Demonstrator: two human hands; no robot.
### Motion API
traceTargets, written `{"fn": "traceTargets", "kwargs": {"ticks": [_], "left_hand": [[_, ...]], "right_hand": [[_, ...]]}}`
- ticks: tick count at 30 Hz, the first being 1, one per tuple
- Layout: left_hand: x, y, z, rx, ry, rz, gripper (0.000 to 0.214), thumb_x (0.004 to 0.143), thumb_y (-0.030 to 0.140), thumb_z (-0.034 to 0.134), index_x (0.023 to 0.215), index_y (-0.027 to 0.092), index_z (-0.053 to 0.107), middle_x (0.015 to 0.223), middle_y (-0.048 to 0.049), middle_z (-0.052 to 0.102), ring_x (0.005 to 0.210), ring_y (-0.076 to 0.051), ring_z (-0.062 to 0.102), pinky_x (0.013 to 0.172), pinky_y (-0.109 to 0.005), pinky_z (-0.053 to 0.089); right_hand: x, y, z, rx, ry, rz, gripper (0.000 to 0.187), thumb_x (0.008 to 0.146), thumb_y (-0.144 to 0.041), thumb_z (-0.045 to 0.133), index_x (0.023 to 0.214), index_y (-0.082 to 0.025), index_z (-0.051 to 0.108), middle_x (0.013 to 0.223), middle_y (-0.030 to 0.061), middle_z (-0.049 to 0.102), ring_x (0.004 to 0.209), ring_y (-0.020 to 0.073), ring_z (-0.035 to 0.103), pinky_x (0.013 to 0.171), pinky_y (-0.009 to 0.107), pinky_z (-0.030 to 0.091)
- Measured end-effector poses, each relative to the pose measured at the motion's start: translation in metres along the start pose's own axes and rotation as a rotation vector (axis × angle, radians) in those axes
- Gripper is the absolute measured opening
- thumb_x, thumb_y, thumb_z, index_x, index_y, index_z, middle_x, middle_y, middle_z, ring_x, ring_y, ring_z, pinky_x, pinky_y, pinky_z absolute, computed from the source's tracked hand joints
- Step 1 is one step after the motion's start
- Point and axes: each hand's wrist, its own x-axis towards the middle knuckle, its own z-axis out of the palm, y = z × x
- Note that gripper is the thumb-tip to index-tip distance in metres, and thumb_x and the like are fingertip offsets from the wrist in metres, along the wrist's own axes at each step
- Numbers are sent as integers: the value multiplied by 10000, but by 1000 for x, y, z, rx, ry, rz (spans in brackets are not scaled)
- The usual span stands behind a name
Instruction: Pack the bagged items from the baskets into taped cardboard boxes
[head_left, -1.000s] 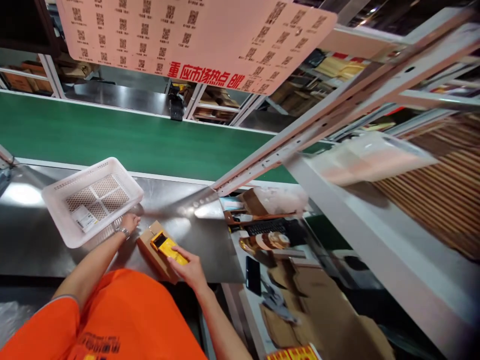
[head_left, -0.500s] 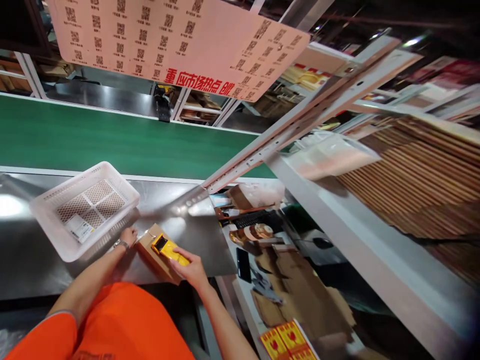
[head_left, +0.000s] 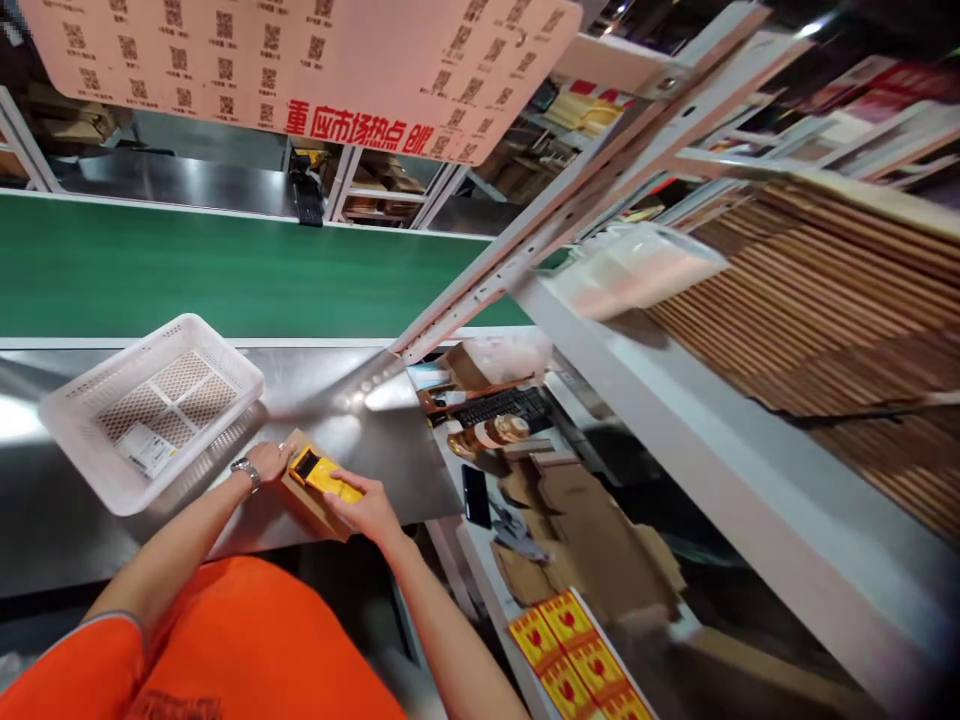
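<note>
Yellow plastic shows in the right hand (head_left: 367,508): its grip is closed around the rear of a yellow tool (head_left: 324,474), which lies over a cardboard box (head_left: 313,508) on the metal worktop (head_left: 405,440). That forearm reaches up from five o'clock, nearly straight at the wrist. At the right hand's ten o'clock, the left hand (head_left: 268,462) bends its fingers at the box's upper end; whether they grip it, I cannot tell. Its forearm, with a wristwatch (head_left: 246,471), slants in from between seven and eight o'clock. A white basket (head_left: 84,455) sits at the left hand's ten o'clock.
</note>
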Motion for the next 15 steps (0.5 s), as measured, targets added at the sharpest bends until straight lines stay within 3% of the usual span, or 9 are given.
{"fn": "traceTargets", "kwargs": {"ticks": [2,4,9,11,13,15], "left_hand": [[0,1,-1,37,-4,-12,871,1082,687,205,1035,64,811,1173,-311,786,1170,-399,751,972,-430,534],[-1,2,-1,57,-3,-12,873,1083,692,197,1008,68,802,1151,-301,790,1163,-392,749,969,-424,526],[-6,3,-1,54,14,-18,833,1095,672,215,945,77,779,1109,-295,786,1112,-368,743,949,-421,507],[-7,5,-2,43,12,-27,811,1095,660,228,924,89,778,1114,-295,782,1100,-370,745,954,-427,505],[-7,6,-2,30,13,-43,805,1086,671,240,920,97,780,1114,-288,783,1095,-375,748,961,-431,509],[-8,8,-2,14,27,-64,794,1077,684,262,938,99,780,1124,-277,785,1104,-376,746,969,-432,513]], "right_hand": [[-3,-2,-6,-36,-17,9,519,671,-436,902,1116,-168,878,954,101,863,800,270,804,778,390,680],[-17,2,-26,-75,-52,-6,521,691,-414,893,1148,-165,875,1021,115,865,875,290,815,823,398,678],[-86,44,-131,-197,-117,59,439,724,-365,859,1121,-182,893,964,122,868,845,326,823,738,387,662],[-99,59,-157,-307,-121,102,424,709,-363,853,1095,-193,902,911,108,865,822,338,822,711,382,643],[-92,65,-155,-400,-145,90,419,701,-351,833,1085,-201,907,892,98,864,825,342,820,723,382,622],[-69,63,-132,-458,-177,48,405,694,-335,816,1069,-215,912,885,89,865,833,331,816,747,376,602]]}}
